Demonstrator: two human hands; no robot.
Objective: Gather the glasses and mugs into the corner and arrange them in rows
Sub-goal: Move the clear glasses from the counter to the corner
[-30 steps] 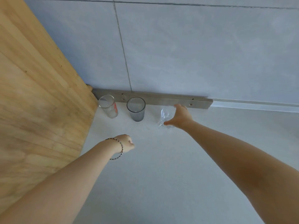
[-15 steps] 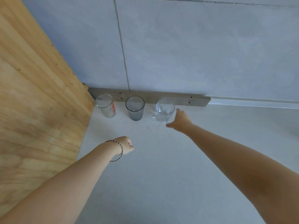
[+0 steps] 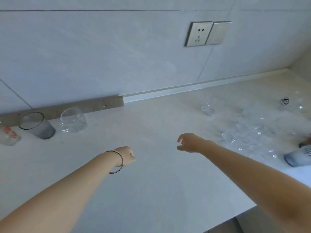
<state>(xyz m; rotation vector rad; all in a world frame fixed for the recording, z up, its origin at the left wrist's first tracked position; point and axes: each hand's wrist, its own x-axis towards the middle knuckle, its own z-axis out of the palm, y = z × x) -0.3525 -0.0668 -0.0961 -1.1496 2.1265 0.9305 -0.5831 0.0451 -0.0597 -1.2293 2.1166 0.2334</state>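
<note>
Glass stands in a short row at the far left of the pale desk (image 3: pixel 159 190), close along the foot of the wall: a clear glass with red print (image 3: pixel 8 136), cut by the frame's edge; just beside it a grey ribbed tumbler (image 3: pixel 37 126); then a clear mug (image 3: pixel 73 121); a metal strip (image 3: pixel 94 105) runs behind all three. Well apart, on the right of the desk, a small clear glass (image 3: pixel 208 109) stands alone; nearer the edge a cluster of clear glasses (image 3: pixel 244 135) blurs together, too smeared to count; a blue-grey ribbed glass (image 3: pixel 297 158) sits at the frame's right border. Both arms reach out above the bare middle of the desk; the left hand (image 3: pixel 127 156), a bracelet (image 3: pixel 120 161) on its wrist, has its grip curled closed on nothing; the right hand (image 3: pixel 188 142) has a loose, open grip, thumb and fingers apart, holding nothing, near the cluster but not touching it. A socket (image 3: pixel 198 33) and a switch (image 3: pixel 218 32) sit on the wall.
</note>
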